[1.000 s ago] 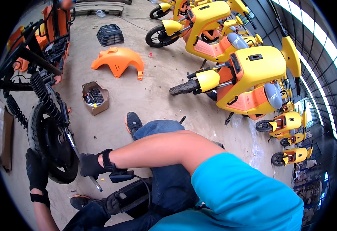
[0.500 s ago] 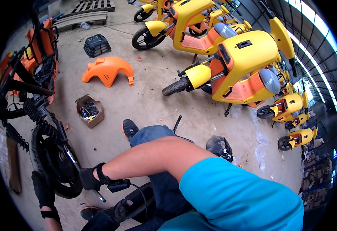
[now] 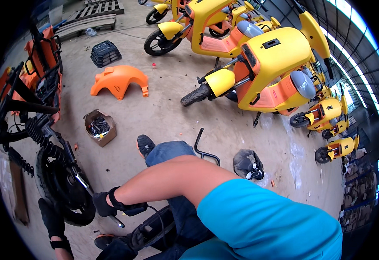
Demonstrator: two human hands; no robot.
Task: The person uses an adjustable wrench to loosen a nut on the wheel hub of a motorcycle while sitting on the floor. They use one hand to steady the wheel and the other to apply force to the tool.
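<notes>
Two gloved hands are ours, both in black work gloves. Our right hand point(image 3: 105, 203) is wrapped around a dark power tool point(image 3: 131, 209) whose metal bit point(image 3: 116, 222) points down beside the wheel; a black cable point(image 3: 157, 216) runs from it back toward our lap. Our left hand point(image 3: 53, 221) lies flat against the lower edge of the black rubber tyre point(image 3: 61, 190), fingers spread, gripping nothing that we can see.

One wheel is under work: a dark rim in a stripped scooter frame point(image 3: 24, 108), with one coiled black spring shock point(image 3: 40, 138) running up from the hub and orange body panels point(image 3: 46, 56) above. It stands at our far left, close to the picture's rim.

One small cardboard box of dark metal parts point(image 3: 99, 127) sits open on the concrete floor point(image 3: 163, 108), near the wheel. One loose orange plastic fender point(image 3: 119, 80) lies beyond it, and one black plastic crate point(image 3: 105, 53) farther off. One bent black metal bar point(image 3: 204, 147) and one dark plastic bag point(image 3: 248, 164) lie just past our knee.

Several yellow-and-orange scooters stand in a row along the right; the nearest scooter point(image 3: 267, 69) hems that side. Between it and the wheel we have a broad band of open floor.
</notes>
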